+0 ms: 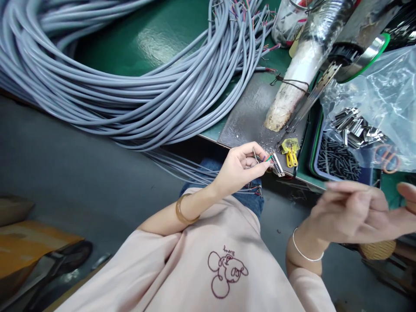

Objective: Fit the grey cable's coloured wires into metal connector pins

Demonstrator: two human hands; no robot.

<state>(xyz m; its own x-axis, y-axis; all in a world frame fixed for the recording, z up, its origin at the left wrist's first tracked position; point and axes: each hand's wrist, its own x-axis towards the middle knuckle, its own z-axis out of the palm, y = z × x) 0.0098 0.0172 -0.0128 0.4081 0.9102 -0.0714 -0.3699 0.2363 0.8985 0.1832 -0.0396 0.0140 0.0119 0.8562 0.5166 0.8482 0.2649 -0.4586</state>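
At the bench edge my left hand (242,167) is closed in a pinch on the coloured wires behind a small metal D-sub connector (278,164), which sticks out past the fingertips. Exactly how the fingers grip is partly hidden. My right hand (354,212) is raised at the right, blurred, with fingers apart and nothing visible in it. Beside the connector lies a yellow plastic piece (291,156) on a dark mat (247,108). Grey cables (182,167) hang across my lap, one ending in another connector (260,191).
A large bundle of grey cables (130,95) covers the bench's left side. A white, stained tube (286,95) slants over the mat. On the right, a tray (313,151) holds black sleeves (338,162), and loose metal connectors (357,128) lie by a clear plastic bag (390,91). A solder spool (370,56) stands behind.
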